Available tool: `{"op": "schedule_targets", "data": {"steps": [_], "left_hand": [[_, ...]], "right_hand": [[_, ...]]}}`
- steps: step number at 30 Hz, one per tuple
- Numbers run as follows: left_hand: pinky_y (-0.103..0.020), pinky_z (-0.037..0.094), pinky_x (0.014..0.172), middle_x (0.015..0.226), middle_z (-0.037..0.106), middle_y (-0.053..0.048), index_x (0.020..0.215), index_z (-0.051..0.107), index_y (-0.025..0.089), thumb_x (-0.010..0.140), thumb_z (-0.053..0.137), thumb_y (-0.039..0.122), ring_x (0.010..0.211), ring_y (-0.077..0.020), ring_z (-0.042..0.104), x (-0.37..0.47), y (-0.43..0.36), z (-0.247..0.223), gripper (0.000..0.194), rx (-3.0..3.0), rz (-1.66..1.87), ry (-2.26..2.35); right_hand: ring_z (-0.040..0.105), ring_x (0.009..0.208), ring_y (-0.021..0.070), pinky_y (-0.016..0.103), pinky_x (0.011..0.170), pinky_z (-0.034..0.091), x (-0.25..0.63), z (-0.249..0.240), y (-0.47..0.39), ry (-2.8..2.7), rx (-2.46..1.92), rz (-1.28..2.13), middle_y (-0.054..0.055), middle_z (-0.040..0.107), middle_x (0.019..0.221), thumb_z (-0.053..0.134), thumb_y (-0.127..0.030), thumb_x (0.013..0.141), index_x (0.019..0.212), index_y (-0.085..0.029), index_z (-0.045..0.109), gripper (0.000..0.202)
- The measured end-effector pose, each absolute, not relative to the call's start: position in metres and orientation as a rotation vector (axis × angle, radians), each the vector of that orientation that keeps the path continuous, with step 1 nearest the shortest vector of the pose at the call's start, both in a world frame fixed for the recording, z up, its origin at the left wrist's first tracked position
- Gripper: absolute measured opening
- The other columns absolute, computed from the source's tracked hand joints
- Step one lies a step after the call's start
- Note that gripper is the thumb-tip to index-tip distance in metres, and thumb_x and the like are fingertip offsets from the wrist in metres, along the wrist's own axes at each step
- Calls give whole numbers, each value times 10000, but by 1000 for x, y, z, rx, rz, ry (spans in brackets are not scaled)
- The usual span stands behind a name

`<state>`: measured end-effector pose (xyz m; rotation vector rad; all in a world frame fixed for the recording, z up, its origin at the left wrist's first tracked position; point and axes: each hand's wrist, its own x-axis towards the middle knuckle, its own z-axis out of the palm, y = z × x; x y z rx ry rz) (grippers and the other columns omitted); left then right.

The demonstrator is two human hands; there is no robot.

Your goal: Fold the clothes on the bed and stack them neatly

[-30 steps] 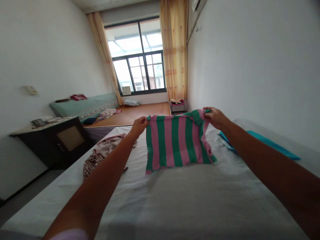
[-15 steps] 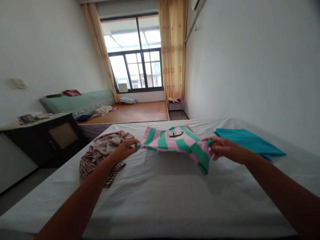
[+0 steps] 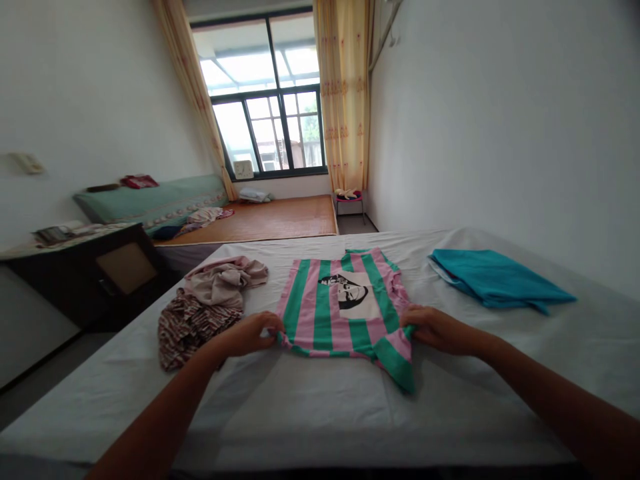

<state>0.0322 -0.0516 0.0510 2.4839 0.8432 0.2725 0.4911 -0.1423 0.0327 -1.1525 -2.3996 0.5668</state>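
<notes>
A pink and green striped T-shirt (image 3: 313,307) with a black-and-white face print lies spread sideways on the white sheet (image 3: 320,413). My left hand (image 3: 257,333) pinches its near left corner. At the near right, by the sleeve, my right hand (image 3: 433,329) grips the cloth between thumb and fingers. One striped sleeve hangs toward me below the near edge. Left of the shirt, close to my left forearm, lie a crumpled pale pink garment (image 3: 220,280) and a brown patterned garment (image 3: 187,327). To the right is a folded teal cloth (image 3: 495,277).
Beyond the sheet stands a bed with a brown mat (image 3: 280,220) and a green headboard (image 3: 165,197). A dark cabinet (image 3: 120,267) is at the left. A small stool (image 3: 350,197) stands below the curtain (image 3: 345,100), and a white wall (image 3: 500,120) runs along the right.
Both hands have come down and toward me with the T-shirt. The shirt, raised and bunched before, now lies flatter with its print in full view.
</notes>
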Motion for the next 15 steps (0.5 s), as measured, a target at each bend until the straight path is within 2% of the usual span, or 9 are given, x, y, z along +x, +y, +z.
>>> {"op": "schedule_targets", "data": {"steps": [2,4,7,10,12,15], "left_hand": [[-250,467,738,809,646,-15,884,672,171,817,552,287,754,-145,574,45,-35,54,180,2400,418,928],[-232,440,636,746,616,-8,883,651,153,830,535,393,680,-134,539,60,-14,55,272,2248,665,1046],[-223,397,547,726,603,-11,1082,614,121,783,562,495,624,-133,515,78,16,45,482,1966,928,1279],[-210,321,479,593,506,41,1238,546,89,772,553,529,519,-114,436,80,33,23,641,1893,940,1402],[-207,291,472,552,449,68,1273,534,91,771,557,517,492,-105,396,76,35,8,659,1968,937,1392],[-221,377,545,637,546,37,1272,561,127,768,575,454,574,-124,480,69,32,1,601,2093,908,1326]], "right_hand": [[577,679,173,289,655,471,492,31,-118,-2201,-1262,742,25,635,716,499,-359,879,797,-173,644,250],[578,660,179,287,618,474,494,29,-89,-1944,-1371,847,20,635,697,477,-470,871,784,-172,629,346],[625,824,225,325,739,507,498,24,-55,-1682,-1563,841,54,693,855,497,-546,838,892,-175,652,406],[622,992,258,350,863,497,509,14,-46,-1557,-1692,792,98,692,1049,516,-566,830,1080,-170,640,484],[615,1052,262,357,891,499,518,8,-51,-1567,-1628,890,108,660,1167,536,-579,822,1292,-182,537,615],[582,1134,282,382,932,492,528,6,-63,-1729,-1488,983,106,594,1295,631,-580,764,1447,-217,380,813]]}}
